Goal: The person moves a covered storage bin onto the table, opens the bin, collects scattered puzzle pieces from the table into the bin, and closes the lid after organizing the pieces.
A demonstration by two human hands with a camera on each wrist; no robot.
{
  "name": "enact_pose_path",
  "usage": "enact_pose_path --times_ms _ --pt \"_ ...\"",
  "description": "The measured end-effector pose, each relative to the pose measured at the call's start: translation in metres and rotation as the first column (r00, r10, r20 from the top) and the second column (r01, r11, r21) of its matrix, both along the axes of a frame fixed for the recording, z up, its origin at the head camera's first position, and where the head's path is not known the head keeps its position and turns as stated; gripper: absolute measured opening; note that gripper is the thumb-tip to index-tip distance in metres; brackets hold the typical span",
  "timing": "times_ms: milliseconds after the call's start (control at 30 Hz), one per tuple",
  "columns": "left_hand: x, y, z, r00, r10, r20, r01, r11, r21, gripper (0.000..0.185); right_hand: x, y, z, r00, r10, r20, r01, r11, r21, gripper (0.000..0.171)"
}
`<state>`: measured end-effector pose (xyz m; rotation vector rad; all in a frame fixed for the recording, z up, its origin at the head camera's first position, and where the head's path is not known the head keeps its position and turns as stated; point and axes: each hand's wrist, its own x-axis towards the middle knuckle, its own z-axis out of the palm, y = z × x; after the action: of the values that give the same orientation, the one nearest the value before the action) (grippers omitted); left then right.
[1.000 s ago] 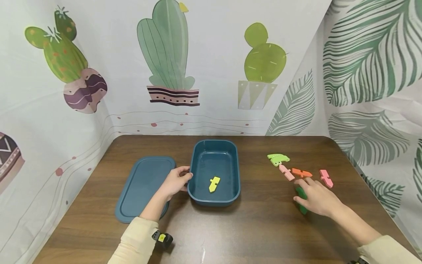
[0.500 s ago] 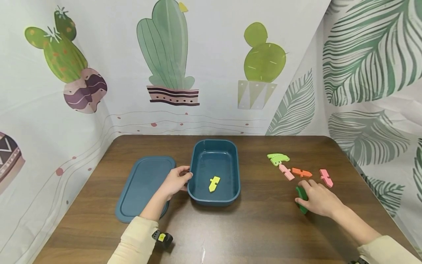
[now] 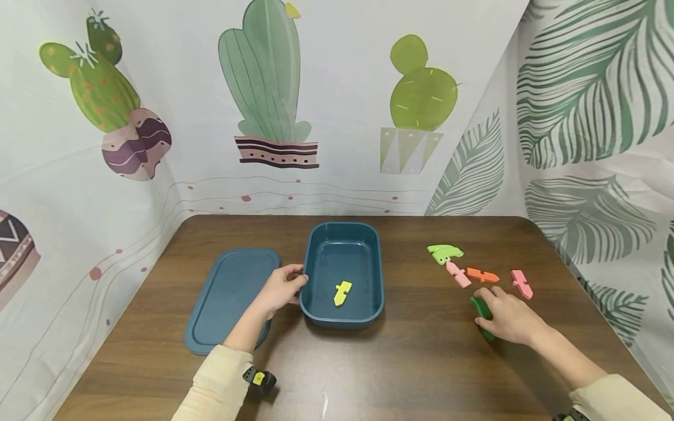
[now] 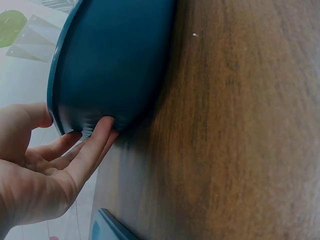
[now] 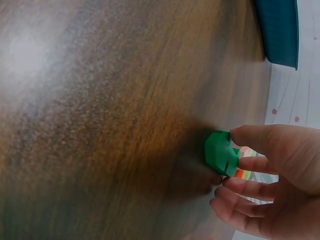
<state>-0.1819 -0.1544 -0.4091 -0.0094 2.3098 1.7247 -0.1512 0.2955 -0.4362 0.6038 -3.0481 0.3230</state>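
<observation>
In the head view, my left hand [image 3: 282, 289] holds the left side of a dark blue rectangular box [image 3: 344, 323]. The left wrist view has its thumb at the rim and the fingers against the outer wall. A yellow notched, pointed piece [image 3: 342, 293] lies inside the box. On the right, my right hand [image 3: 506, 316] pinches a green piece [image 3: 483, 316] between thumb and fingers, partly hiding it. Seen from the right wrist, the green piece [image 5: 219, 152] is faceted with a slot, close over the wooden table.
Beyond the right hand lie a light green piece with eyes [image 3: 445, 253], a pale pink piece [image 3: 458, 275], an orange piece [image 3: 482, 275] and a pink piece [image 3: 522, 284]. A flat blue lid [image 3: 226, 298] lies left of the box. A printed cloth [image 3: 347, 105] hangs behind the table.
My right hand has shifted slightly to the right, its thumb and fingers drawing in on the green piece, which has turned a little. The left hand and the box have stayed put.
</observation>
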Motion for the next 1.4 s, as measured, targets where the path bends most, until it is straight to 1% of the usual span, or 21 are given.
enact_pose_path --times_ms 233,400,600,733,800,967,1100,1300,1400 --pt "0.001 0.0 0.001 1.0 0.007 0.004 -0.007 1.0 0.0 0.044 -0.002 0.0 -0.001 1.0 0.015 0.002 -0.015 1.0 -0.022 0.049" --pt "0.002 0.001 0.003 1.0 0.009 0.009 -0.009 1.0 0.002 0.045 -0.002 -0.001 -0.001 0.999 0.032 -0.031 -0.033 0.999 -0.032 0.048" --pt "0.003 0.002 0.005 1.0 0.012 0.011 -0.012 1.0 -0.008 0.045 -0.002 -0.001 0.0 0.996 0.055 -0.064 -0.057 0.998 -0.015 0.05" --pt "0.0 0.001 0.001 1.0 0.01 0.007 -0.01 1.0 -0.009 0.045 -0.003 -0.001 0.0 0.997 0.055 -0.056 -0.056 0.998 -0.011 0.053" --pt "-0.003 -0.001 -0.005 1.0 0.01 0.007 -0.01 1.0 -0.003 0.045 -0.003 -0.002 -0.001 0.998 0.05 -0.048 -0.051 0.999 -0.015 0.052" --pt "-0.012 -0.004 -0.023 1.0 0.028 0.011 -0.028 1.0 0.004 0.045 -0.004 -0.004 -0.002 0.999 0.019 -0.048 -0.02 1.0 -0.016 0.048" --pt "-0.014 -0.005 -0.027 0.999 0.039 -0.001 -0.039 0.999 0.0 0.044 -0.006 -0.006 -0.003 0.998 -0.018 -0.065 0.017 1.0 -0.012 0.047" --pt "-0.013 -0.005 -0.025 1.0 0.029 0.007 -0.029 1.0 0.009 0.045 -0.008 -0.009 -0.004 0.994 -0.086 -0.061 0.085 0.996 -0.012 0.045" --pt "-0.008 -0.003 -0.014 1.0 0.016 0.008 -0.016 1.0 0.01 0.045 -0.009 -0.009 -0.004 0.993 -0.113 -0.036 0.112 0.994 -0.013 0.042"
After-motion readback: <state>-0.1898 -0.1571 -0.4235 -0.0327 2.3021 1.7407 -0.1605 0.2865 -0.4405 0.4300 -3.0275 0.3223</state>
